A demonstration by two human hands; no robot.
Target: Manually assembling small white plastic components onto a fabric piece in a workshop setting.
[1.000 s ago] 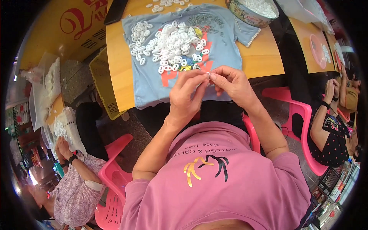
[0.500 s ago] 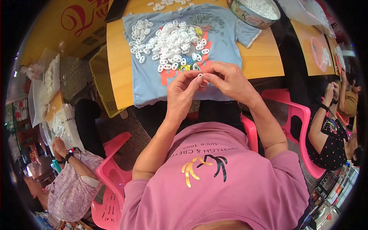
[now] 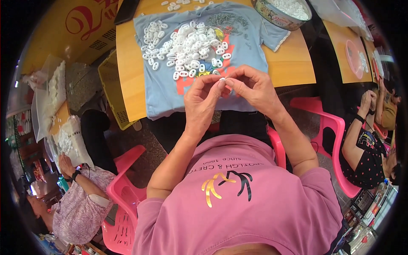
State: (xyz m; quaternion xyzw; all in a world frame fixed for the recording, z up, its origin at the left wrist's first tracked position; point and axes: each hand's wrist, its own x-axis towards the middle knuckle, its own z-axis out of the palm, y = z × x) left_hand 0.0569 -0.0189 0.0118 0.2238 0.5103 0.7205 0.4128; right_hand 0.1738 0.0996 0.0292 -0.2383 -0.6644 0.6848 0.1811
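Observation:
My left hand (image 3: 200, 100) and my right hand (image 3: 256, 90) meet over the near edge of a blue T-shirt (image 3: 163, 95) spread on the table. Both pinch one small white plastic piece (image 3: 222, 79) between thumbs and forefingers; the fingertips cover most of it. Just beyond my hands lies a heap of white oval plastic pieces (image 3: 189, 46), each with two holes. Thin grey metal-looking bits (image 3: 229, 22) are scattered at the far right of the shirt, too small to identify.
A round tin (image 3: 280, 18) of white pieces stands at the table's far right. More pieces (image 3: 176, 5) lie at the far edge, near a dark flat object (image 3: 126, 12). Co-workers sit left and right by pink chairs (image 3: 125, 199). A yellow crate (image 3: 111, 89) stands left of the table.
My hands have risen slightly, and the white piece sits turned differently between my fingertips. At left, a co-worker's hand has moved toward their own white pieces.

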